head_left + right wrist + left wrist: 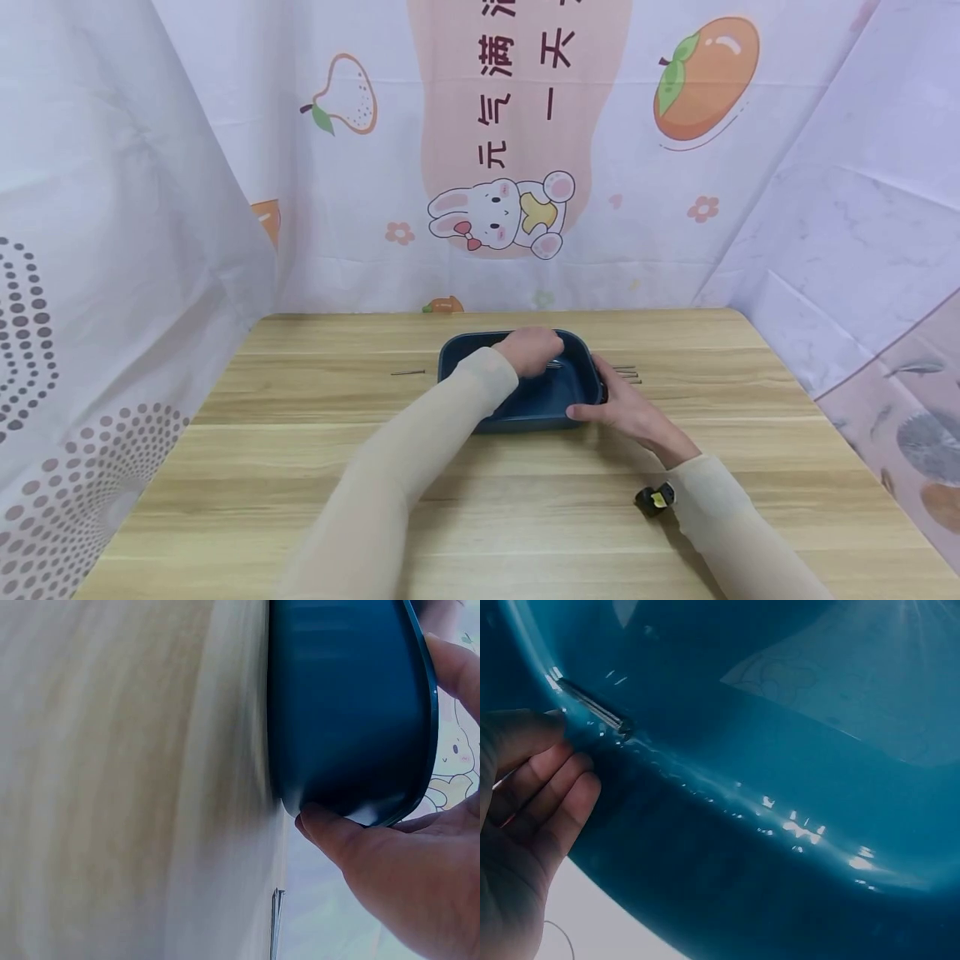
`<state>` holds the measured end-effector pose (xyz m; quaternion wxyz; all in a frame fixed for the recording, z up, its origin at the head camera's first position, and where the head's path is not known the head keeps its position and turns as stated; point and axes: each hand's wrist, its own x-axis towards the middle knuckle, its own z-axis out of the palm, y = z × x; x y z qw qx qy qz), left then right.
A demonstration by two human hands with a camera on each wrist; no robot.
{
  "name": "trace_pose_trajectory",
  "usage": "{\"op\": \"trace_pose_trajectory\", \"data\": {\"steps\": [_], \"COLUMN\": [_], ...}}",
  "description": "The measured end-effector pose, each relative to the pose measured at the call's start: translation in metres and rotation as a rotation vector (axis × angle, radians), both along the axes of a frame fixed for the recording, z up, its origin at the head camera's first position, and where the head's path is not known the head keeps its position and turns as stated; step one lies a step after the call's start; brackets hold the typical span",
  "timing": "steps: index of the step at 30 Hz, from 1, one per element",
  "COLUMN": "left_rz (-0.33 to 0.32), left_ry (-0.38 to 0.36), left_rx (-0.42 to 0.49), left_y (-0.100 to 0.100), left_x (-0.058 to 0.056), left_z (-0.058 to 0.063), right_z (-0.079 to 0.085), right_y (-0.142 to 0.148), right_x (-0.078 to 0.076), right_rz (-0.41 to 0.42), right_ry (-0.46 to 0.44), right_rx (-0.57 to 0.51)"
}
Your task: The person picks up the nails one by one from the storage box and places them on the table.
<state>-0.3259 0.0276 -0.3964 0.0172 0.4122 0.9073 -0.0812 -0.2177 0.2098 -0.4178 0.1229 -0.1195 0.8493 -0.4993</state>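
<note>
A dark blue rectangular tray (525, 424) with rounded corners sits on the wooden table. My left hand (531, 350) is inside it, reaching over the near rim. Close to the fingertips, a small bunch of metal nails (596, 709) lies on the tray floor. In the left wrist view the fingers are loosely bent, with a gap between them and the nails. My right hand (633, 412) grips the tray's right end, its thumb at the near corner and its fingers round the far side. The right wrist view shows thumb and fingers on the tray's wall (345, 712).
A single nail (408, 372) lies on the table left of the tray. Several more nails (628, 374) lie just beyond its right end, behind the right hand. A black wrist device (656, 499) is on the right sleeve. Printed cloth (360, 208) hangs behind the table (525, 517).
</note>
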Motion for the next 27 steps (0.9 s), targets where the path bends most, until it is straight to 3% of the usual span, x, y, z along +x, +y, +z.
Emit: {"op": "trace_pose_trajectory", "data": {"steps": [13,27], "left_rz": [0.021,-0.019], "left_ry": [-0.055,0.024], "left_rx": [0.008,-0.076], "left_y": [0.003,0.009], "left_x": [0.001,0.003], "left_z": [-0.011,-0.017], "right_z": [0.002,-0.001], "right_y": [-0.001,-0.001], "right_x": [0.001,-0.001], "right_rz": [-0.001,0.004], "right_ry": [0.012,0.033], "right_rx": [0.006,0.006]}}
